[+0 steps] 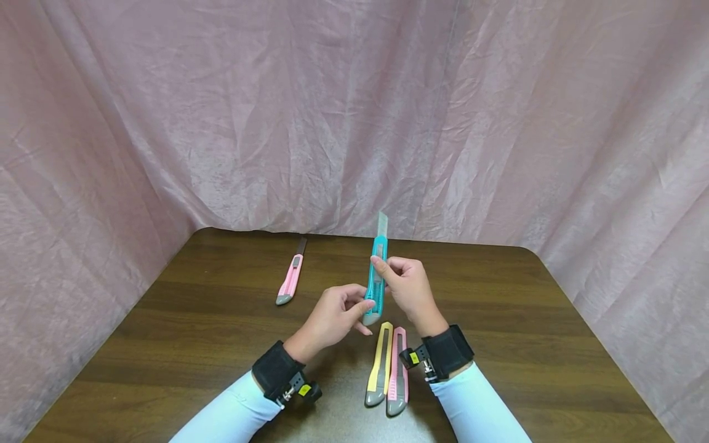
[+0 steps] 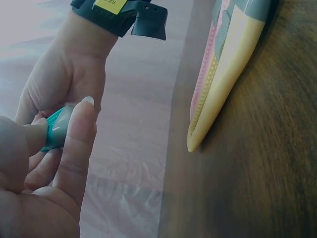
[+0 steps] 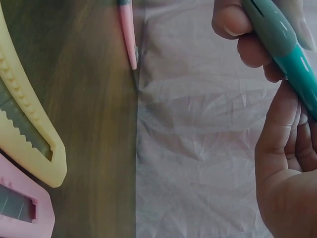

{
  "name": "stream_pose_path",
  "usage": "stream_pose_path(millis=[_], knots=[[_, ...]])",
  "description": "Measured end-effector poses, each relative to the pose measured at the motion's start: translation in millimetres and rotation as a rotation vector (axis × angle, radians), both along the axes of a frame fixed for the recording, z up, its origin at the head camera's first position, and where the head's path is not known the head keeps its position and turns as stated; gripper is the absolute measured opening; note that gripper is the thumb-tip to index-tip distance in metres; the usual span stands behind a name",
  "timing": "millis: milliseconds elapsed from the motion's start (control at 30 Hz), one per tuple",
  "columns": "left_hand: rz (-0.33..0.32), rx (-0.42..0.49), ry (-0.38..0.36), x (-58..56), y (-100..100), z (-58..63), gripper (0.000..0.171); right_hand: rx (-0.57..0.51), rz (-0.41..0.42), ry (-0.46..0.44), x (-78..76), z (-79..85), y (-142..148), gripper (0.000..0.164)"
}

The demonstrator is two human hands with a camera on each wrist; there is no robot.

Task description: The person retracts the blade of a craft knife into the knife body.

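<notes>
Curtain: pink folds [image 1: 310, 123] fill upper frame, behind brown table [image 1: 232, 332].
Teal cutter: mid-frame [image 1: 376, 289], held up off the table between both hands.
Left hand: [image 1: 336, 314] thumb and fingers pinch the grey tail, likely to steady it.
Right hand: [image 1: 411, 286] thumb on the front, fingers behind, gripping mid-body; probably placed for control while staying below the bare blade.
Yellow cutter, near pink cutter: lower centre [image 1: 380, 363] [image 1: 397, 372], side by side, noses up-frame; seemingly paired for easy reach.
Far pink cutter: left of centre [image 1: 292, 274], well apart, blade out; perhaps there to keep its edge off the hands.
Teal axis: near vertical, top leaning slightly right; blade points up-frame, tail down.
</notes>
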State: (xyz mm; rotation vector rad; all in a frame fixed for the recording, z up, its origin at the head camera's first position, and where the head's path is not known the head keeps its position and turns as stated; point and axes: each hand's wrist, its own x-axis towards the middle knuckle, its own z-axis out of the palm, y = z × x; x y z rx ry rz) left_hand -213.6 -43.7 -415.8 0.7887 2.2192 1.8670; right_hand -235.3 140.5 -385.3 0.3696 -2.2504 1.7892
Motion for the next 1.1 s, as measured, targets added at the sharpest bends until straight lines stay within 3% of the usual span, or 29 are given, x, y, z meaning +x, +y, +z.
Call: stream_pose_path(millis=[233,1100], knots=[[0.003,-0.003,-0.026,0.0,-0.4,1.5,0.025,0.021,0.020,0.064,-1.3,-1.4,0.6,0.036],[-0.004,0.006,-0.046,-3.1,-3.3,1.0,0.026,0.032,0.060,0.096,-0.9,-0.2,-0.4,0.026]])
